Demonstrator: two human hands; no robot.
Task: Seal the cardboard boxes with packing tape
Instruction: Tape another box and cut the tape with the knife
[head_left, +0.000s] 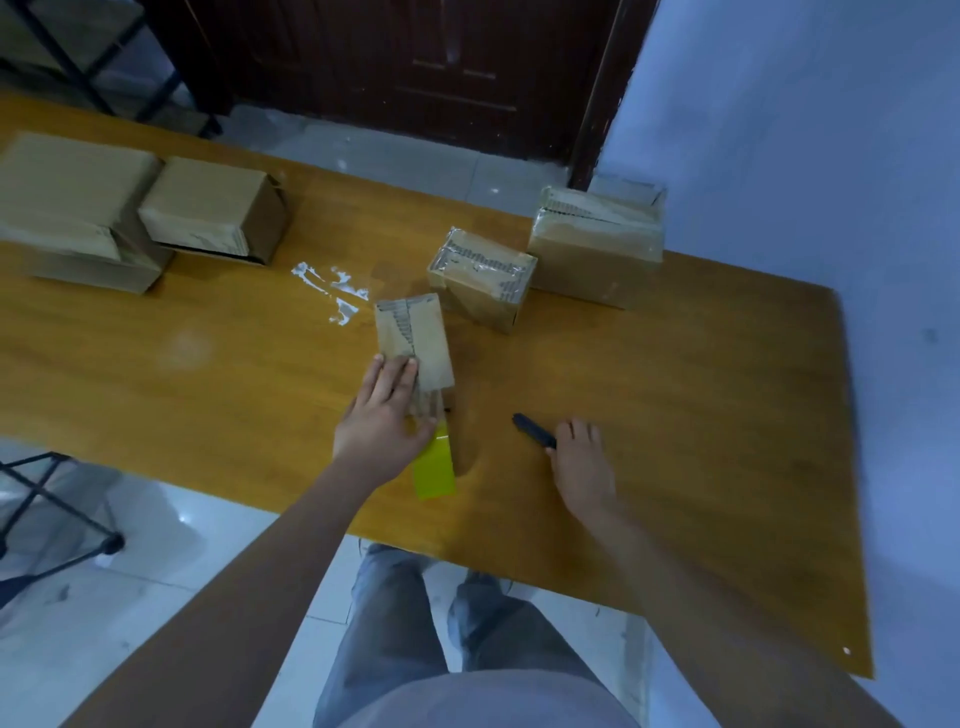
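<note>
Small cardboard box (413, 340) lying near the middle of the wooden table (208, 364), long side pointing away from the person, printed seam running along its top. Left hand (382, 415) stretched forward from a bare arm, palm down, fingers straight and pressed flat on the near end of that box, thumb out toward the right. Yellow-green strip of tape (435, 462) reaching from under the left hand back toward the table's near edge. Right hand (579, 457) resting on the table well to the right of the box, fingers loosely curled round the near end of a dark cutter (532, 430), whose tip points left toward the box but stays apart from it.

Just beyond, two boxes already wrapped in glossy tape: a middle-sized one (480, 278) close behind the small box, a larger one (597, 244) at the far right edge. At far left, two more boxes (213, 208) (67, 208) set side by side. Between them and the small box, crumpled scraps of clear tape (332, 291) stuck on the tabletop. Dark door (415, 67) behind the table.
</note>
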